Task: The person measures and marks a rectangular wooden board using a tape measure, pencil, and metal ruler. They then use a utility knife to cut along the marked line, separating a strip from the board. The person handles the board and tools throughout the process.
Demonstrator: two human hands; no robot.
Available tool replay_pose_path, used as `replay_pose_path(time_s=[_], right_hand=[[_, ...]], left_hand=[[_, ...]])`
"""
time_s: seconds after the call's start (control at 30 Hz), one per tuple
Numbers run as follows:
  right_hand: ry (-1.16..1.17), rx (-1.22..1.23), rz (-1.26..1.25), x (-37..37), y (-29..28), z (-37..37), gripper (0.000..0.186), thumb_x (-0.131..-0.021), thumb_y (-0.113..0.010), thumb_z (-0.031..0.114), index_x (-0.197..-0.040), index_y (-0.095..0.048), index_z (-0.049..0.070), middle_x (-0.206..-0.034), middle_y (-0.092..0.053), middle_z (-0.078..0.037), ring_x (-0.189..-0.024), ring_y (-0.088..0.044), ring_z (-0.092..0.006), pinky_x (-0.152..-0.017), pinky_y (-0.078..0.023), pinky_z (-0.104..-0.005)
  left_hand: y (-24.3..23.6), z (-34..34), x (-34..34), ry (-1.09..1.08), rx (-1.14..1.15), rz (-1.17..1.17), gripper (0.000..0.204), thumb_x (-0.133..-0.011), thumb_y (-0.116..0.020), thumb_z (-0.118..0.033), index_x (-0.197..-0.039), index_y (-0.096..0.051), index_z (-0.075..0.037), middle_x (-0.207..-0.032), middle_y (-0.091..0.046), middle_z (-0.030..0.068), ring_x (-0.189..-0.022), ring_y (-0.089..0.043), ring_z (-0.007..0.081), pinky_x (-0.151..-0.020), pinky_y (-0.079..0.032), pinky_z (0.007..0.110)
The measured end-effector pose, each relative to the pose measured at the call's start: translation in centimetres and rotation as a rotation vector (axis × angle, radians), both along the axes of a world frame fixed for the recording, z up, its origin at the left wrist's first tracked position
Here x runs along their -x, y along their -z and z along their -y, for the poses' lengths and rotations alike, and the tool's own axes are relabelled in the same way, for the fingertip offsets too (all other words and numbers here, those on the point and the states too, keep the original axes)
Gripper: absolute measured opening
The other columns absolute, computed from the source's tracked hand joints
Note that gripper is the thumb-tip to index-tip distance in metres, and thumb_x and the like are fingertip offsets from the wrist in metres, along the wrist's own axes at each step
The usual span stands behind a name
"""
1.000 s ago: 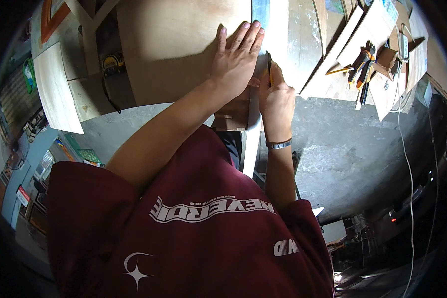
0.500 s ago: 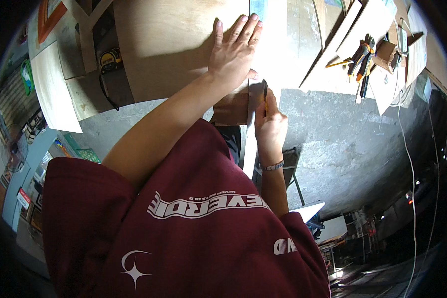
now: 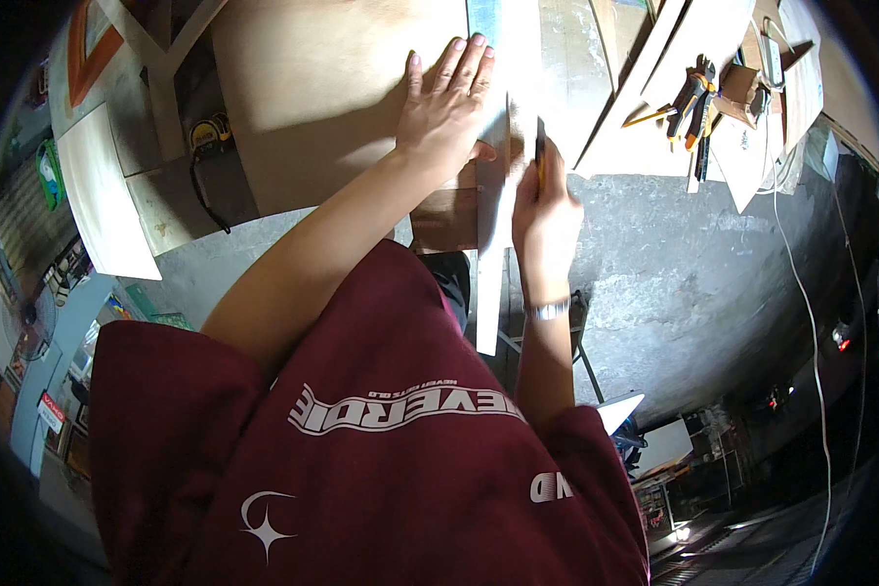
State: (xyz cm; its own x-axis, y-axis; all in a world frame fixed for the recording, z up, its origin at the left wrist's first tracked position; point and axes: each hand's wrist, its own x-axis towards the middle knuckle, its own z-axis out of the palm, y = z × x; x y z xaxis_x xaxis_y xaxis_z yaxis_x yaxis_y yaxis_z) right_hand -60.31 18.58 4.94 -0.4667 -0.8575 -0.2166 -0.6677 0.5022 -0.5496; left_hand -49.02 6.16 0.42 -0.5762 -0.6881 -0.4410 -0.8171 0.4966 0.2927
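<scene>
My left hand lies flat with fingers spread, pressing on a thin plywood sheet and the long metal straightedge along its right side. The straightedge's near end sticks out past the table edge toward me. Just right of it, my right hand is closed around a slim black-and-yellow utility knife, its dark tip pointing away from me. Bright glare covers the board by the tip, so I cannot tell whether the tip touches it. A brown wooden piece shows under the sheet's near edge.
A yellow-black tape measure lies to the left, beside wood strips and an orange-brown frame corner. On the right are pliers, a pencil, wood offcuts and a white cable hanging over the table edge.
My right hand with the utility knife has shifted right, a little away from the straightedge. The left hand stays pressed on the sheet. The whole view has swung slightly.
</scene>
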Motion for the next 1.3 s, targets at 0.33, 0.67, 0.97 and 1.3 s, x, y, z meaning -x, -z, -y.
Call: replay_pose_path(time_s=[0.33,0.67,0.97,1.3], right_hand=[[-0.114,0.17,-0.078,0.0,4.6,5.4,0.028,-0.099,-0.057,0.01,-0.124,-0.064,0.0,-0.072,-0.07,-0.02,-0.063,-0.072,-0.032,-0.058,-0.059,-0.0399],[-0.094,0.179,-0.035,-0.2,4.9,5.3,0.03,-0.098,-0.058,0.011,-0.126,-0.064,0.0,-0.075,-0.069,-0.024,-0.064,-0.072,-0.0359,-0.058,-0.058,-0.0414],[-0.121,0.124,-0.008,0.0,4.0,5.7,0.029,-0.096,-0.059,0.008,-0.124,-0.064,0.001,-0.074,-0.07,-0.021,-0.065,-0.073,-0.0342,-0.058,-0.059,-0.0412],[-0.102,0.072,0.018,-0.3,2.9,6.4,0.03,-0.096,-0.059,0.011,-0.122,-0.067,-0.001,-0.088,-0.071,-0.028,-0.08,-0.074,-0.0405,-0.068,-0.061,-0.0436]], left_hand=[[1.2,-0.4,-0.5,0.0,0.083,-0.07,0.118,-0.074,-0.083,-0.005,-0.165,-0.009,-0.009,-0.173,-0.006,0.0074,-0.159,-0.008,0.0269,-0.125,-0.01,0.066],[1.7,-0.5,-0.6,0.005,0.115,-0.112,0.096,-0.085,-0.069,-0.005,-0.164,-0.014,-0.007,-0.172,-0.009,0.0099,-0.159,-0.01,0.0281,-0.124,-0.01,0.067],[1.3,-0.3,-0.5,0.0,0.089,-0.141,0.109,-0.077,-0.078,-0.002,-0.164,-0.013,-0.005,-0.172,-0.008,0.0124,-0.159,-0.009,0.0311,-0.123,-0.012,0.07],[1.6,-0.4,-0.6,-0.01,0.075,-0.147,0.102,-0.083,-0.075,-0.006,-0.164,-0.012,-0.005,-0.173,-0.005,0.0108,-0.159,-0.006,0.0295,-0.123,-0.01,0.07]])
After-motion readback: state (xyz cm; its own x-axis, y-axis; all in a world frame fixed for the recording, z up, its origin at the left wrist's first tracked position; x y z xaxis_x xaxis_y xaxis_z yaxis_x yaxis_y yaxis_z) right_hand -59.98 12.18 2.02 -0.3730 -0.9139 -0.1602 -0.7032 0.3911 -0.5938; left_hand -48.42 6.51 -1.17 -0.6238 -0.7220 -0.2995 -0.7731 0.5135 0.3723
